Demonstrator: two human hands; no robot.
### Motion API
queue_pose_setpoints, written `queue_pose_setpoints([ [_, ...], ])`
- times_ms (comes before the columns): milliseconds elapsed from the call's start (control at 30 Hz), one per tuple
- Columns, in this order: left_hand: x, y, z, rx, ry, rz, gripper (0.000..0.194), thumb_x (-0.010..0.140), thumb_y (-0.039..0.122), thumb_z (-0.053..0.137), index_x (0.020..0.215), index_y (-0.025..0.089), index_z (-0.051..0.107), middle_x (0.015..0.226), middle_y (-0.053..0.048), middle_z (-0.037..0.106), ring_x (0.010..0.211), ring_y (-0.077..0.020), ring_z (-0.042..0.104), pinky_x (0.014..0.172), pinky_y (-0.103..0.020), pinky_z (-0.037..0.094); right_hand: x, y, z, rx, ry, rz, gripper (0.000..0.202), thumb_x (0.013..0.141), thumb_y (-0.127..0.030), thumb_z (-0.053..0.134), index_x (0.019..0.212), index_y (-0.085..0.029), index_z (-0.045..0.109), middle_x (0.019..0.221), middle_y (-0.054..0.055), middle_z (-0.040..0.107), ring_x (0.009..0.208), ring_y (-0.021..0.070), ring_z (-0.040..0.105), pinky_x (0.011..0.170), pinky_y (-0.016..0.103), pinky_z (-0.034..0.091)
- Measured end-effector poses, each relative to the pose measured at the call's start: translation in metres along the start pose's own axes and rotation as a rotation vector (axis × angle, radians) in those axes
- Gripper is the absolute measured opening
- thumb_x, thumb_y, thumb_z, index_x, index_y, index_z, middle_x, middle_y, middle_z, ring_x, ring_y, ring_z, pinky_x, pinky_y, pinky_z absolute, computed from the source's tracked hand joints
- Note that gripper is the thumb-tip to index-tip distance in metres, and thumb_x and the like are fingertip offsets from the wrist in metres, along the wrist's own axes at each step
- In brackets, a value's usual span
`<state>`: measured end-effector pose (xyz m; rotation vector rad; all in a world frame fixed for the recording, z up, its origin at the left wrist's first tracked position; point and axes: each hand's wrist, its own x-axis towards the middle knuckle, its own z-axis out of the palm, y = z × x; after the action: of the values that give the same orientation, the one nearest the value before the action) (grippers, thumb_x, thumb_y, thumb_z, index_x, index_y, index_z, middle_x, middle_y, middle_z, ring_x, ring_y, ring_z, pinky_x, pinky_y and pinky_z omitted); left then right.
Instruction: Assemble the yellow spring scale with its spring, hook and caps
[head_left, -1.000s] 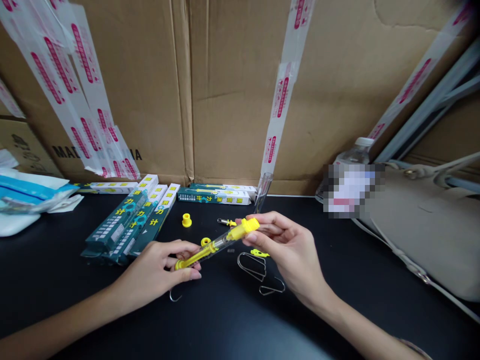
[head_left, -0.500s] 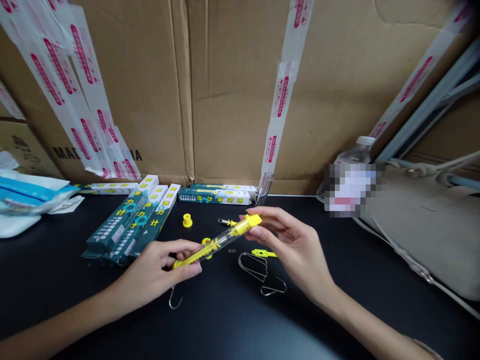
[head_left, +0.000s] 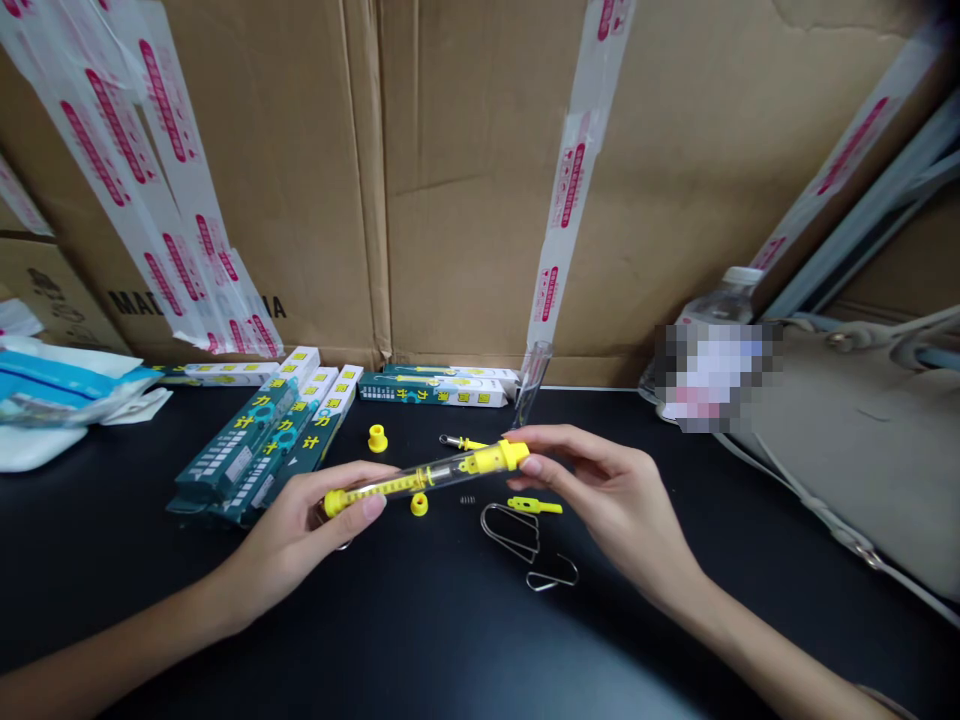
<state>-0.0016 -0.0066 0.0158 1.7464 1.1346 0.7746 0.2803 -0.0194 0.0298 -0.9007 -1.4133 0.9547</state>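
A clear tubular spring scale (head_left: 427,474) with yellow ends and a yellow scale strip inside lies nearly level between my hands. My left hand (head_left: 322,520) is closed around its left end, thumb along the tube. With thumb and fingertips, my right hand (head_left: 600,480) pinches the yellow cap (head_left: 516,456) at the right end. Beneath the tube on the table are a small yellow ring (head_left: 419,505), a tiny spring (head_left: 467,499), a yellow flat piece (head_left: 535,506), a wire loop (head_left: 510,532) and a wire hook (head_left: 552,575). Behind it lies a yellow rod with a metal tip (head_left: 463,442).
Green and white boxes (head_left: 259,430) are stacked at the left, more boxes (head_left: 435,388) at the back. A yellow collar (head_left: 377,437) and an upright clear tube (head_left: 533,385) stand behind. A bottle (head_left: 720,310) and a beige bag (head_left: 862,440) sit right, a blue packet (head_left: 67,385) left.
The spring scale has turned from a steep slant to nearly level, its left end raised and its right end slightly lower. Both hands keep their hold.
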Motion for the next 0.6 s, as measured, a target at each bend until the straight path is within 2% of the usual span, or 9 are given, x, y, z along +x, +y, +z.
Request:
queue_pose_setpoints([
  [100,0.0001,-0.0041,-0.0007,-0.080,-0.023,-0.004,0.048,0.093,0.055,0.056,0.121,0.017,0.067,0.063,0.005,0.041,0.056,-0.0105,0.034,0.050,-0.024,0.023,-0.0018,-0.0010,0.0006,-0.012,0.009,-0.001,0.013,0.083,-0.025,0.078,0.096,-0.026,0.081,0.095,0.000,0.080,0.073,0.0148,0.077,0.071,0.022,0.067],
  [233,0.0004,-0.0054,0.0006,-0.244,-0.129,-0.003,0.045,0.096,0.053,0.053,0.110,0.013,0.068,0.063,0.007,0.030,0.053,-0.0086,0.025,0.047,-0.025,0.018,-0.0038,-0.0030,0.0023,-0.013,0.020,-0.011,0.013,0.083,-0.023,0.078,0.095,-0.026,0.082,0.093,0.000,0.080,0.071,0.0149,0.077,0.070,0.021,0.066],
  [433,0.0007,-0.0028,0.0019,-0.288,-0.154,-0.009,0.042,0.096,0.053,0.053,0.102,0.013,0.067,0.064,0.007,0.027,0.052,-0.0079,0.022,0.045,-0.025,0.015,-0.0042,-0.0034,0.0035,0.021,0.016,0.018,0.014,0.082,-0.025,0.078,0.096,-0.023,0.082,0.093,0.003,0.080,0.074,0.0180,0.077,0.070,0.029,0.070],
  [600,-0.0007,0.0016,0.0022,-0.247,-0.134,-0.039,0.043,0.096,0.054,0.053,0.101,0.013,0.066,0.065,0.007,0.027,0.053,-0.0086,0.021,0.045,-0.026,0.012,-0.0039,-0.0045,0.0051,0.023,-0.001,0.032,0.015,0.083,-0.026,0.077,0.098,-0.024,0.081,0.095,0.002,0.079,0.074,0.0164,0.076,0.071,0.028,0.070],
])
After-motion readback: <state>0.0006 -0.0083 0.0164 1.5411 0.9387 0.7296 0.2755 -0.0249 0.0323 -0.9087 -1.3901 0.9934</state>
